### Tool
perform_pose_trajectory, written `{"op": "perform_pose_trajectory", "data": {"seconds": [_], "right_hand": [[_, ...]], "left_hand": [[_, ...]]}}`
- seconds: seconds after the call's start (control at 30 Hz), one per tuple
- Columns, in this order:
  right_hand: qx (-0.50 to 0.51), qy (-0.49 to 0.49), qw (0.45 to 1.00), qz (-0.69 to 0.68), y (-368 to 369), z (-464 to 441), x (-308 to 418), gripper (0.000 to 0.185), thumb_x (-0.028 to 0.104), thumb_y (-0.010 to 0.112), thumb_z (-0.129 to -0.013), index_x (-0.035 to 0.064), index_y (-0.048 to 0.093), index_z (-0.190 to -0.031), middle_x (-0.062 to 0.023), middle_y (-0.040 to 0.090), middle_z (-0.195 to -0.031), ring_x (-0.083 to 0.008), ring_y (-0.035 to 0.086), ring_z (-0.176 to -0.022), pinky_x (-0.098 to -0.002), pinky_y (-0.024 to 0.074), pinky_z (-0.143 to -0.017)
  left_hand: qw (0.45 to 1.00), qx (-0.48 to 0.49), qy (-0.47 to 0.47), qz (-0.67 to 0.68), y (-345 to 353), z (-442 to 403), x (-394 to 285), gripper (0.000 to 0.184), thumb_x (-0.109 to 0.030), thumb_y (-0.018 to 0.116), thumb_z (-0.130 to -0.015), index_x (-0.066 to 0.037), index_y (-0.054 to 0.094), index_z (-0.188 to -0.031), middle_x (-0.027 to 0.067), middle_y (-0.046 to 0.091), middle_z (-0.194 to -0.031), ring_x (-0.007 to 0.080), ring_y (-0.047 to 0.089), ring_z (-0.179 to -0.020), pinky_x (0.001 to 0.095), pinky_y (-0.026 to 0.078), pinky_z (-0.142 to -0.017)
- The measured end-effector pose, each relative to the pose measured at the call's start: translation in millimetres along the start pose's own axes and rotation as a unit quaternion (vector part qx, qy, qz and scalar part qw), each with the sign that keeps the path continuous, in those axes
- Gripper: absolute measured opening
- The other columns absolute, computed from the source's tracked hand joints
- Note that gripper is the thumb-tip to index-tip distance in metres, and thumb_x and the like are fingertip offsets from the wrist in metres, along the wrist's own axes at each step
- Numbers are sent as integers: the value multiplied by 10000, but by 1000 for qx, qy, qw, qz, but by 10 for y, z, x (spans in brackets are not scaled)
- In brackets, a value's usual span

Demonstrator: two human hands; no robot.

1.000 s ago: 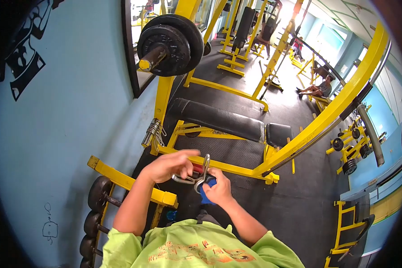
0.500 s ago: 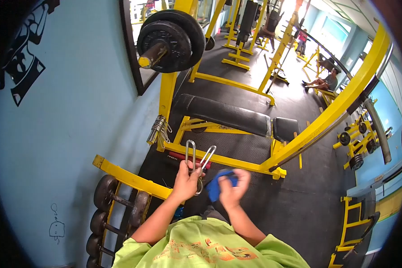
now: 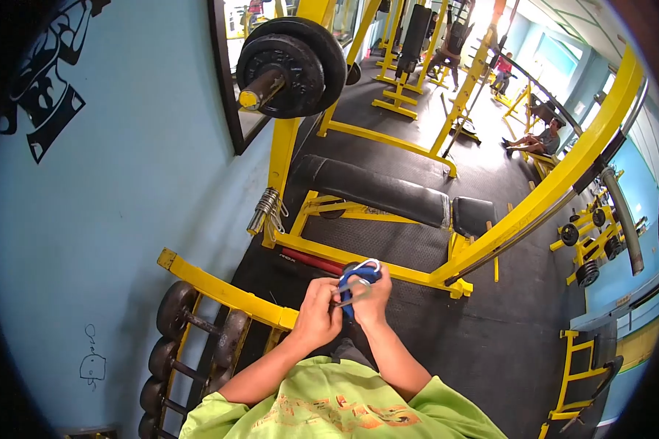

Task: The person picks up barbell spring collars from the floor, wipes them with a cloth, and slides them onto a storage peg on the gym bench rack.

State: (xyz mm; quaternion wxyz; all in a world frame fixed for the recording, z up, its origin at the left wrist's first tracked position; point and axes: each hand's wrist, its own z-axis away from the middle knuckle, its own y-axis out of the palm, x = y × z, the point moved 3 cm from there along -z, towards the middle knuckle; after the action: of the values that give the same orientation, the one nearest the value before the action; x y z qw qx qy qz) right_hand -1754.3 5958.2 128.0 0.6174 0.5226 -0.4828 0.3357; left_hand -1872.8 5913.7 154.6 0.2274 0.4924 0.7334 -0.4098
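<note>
My left hand (image 3: 318,314) is closed on a metal spring barbell collar (image 3: 342,301), held in front of my green shirt (image 3: 337,399). Against the collar, my right hand (image 3: 371,298) presses a blue cloth (image 3: 347,276) between its fingers. The cloth wraps around part of the metal, so the collar's coil is mostly hidden. Both hands are close together, and the collar is slightly blurred. Several similar spring collars (image 3: 269,208) hang on a peg of the yellow rack beyond my left hand.
A black padded bench (image 3: 373,186) stands ahead under a yellow frame. A loaded barbell end (image 3: 260,89) juts out at upper left. Dumbbells (image 3: 176,311) rest on a yellow rack at my left, beside the blue wall (image 3: 124,219). A person (image 3: 545,139) sits farther off.
My hands have come together. The blue cloth, earlier apart in my right hand, is now against the collar. The collar has been turned from upright to lying across between my hands.
</note>
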Motion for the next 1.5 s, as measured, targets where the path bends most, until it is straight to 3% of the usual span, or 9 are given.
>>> {"op": "perform_pose_trajectory", "data": {"seconds": [0.27, 0.37, 0.5, 0.77, 0.97, 1.17, 1.27, 1.43, 1.5], "right_hand": [[-39, 92, 995, 22, -161, -144, -164, 281, -11, 617, -653, 22, 503, -908, -25, 521, -752, -122, 527, -630, -264, 471, -573], [-38, -106, 960, 256, -144, -194, 107, 239, 34, 595, -658, 36, 537, -890, -69, 569, -741, -192, 561, -596, -309, 465, -569], [191, -345, 763, 513, -13, -121, 313, 189, 116, 627, -623, 76, 572, -800, -110, 587, -711, -354, 570, -680, -417, 457, -591], [441, -14, 841, 314, -155, -97, -46, 172, 52, 634, -706, 39, 581, -868, -123, 627, -736, -226, 632, -739, -296, 473, -631], [265, -48, 743, 613, -1204, -393, -334, 228, 101, 641, -627, 38, 607, -844, -118, 601, -731, -197, 588, -708, -320, 476, -689], [300, -59, 820, 485, -579, -252, 516, 301, 199, 694, -643, 60, 600, -893, -147, 631, -932, -336, 602, -864, -369, 480, -767], [422, -196, 776, 426, -79, -130, 684, 569, 255, 729, -646, 56, 523, -1138, -142, 601, -997, -299, 607, -892, -370, 483, -786], [446, -142, 637, 612, 473, -11, 536, 763, 661, 599, -712, 104, 497, -1224, -170, 571, -1040, -361, 611, -904, -430, 509, -757], [456, -127, 573, 669, 609, -47, 311, 669, 573, 649, -707, 75, 547, -1143, -157, 573, -1005, -332, 620, -879, -419, 517, -723]], "left_hand": [[997, 56, -31, -54, -97, 110, -61, 247, 88, 545, -666, -17, 443, -865, 238, 520, -1107, 413, 509, -967, 456, 427, -836], [995, 71, 4, -75, -167, 68, -153, 294, 111, 538, -643, -17, 444, -890, 211, 541, -1003, 401, 529, -912, 443, 438, -785], [968, 235, -50, -69, -193, -59, 20, 286, 67, 519, -684, -19, 472, -952, 190, 511, -969, 402, 519, -886, 458, 436, -756], [940, 316, -119, -43, -196, -80, 166, 231, 30, 542, -699, -43, 497, -914, 166, 473, -951, 388, 539, -861, 429, 457, -725], [916, 242, -313, 68, -617, 73, 629, 170, 18, 605, -759, -45, 458, -817, 62, 502, -775, 140, 520, -746, 292, 429, -651], [925, 300, -205, -114, -717, -93, 616, 184, 31, 552, -700, -54, 513, -859, 134, 558, -833, 314, 570, -811, 383, 453, -684], [884, 390, -172, -193, -634, -265, 529, 182, -28, 556, -709, -76, 562, -884, 147, 584, -864, 353, 579, -855, 423, 468, -710], [804, 478, -148, -322, -487, -445, 575, 184, -131, 605, -757, -94, 628, -935, 151, 645, -865, 346, 630, -849, 434, 507, -720], [788, 487, -151, -344, -456, -506, 634, 197, -141, 616, -752, -68, 655, -932, 149, 662, -910, 326, 640, -881, 416, 523, -746]]}}
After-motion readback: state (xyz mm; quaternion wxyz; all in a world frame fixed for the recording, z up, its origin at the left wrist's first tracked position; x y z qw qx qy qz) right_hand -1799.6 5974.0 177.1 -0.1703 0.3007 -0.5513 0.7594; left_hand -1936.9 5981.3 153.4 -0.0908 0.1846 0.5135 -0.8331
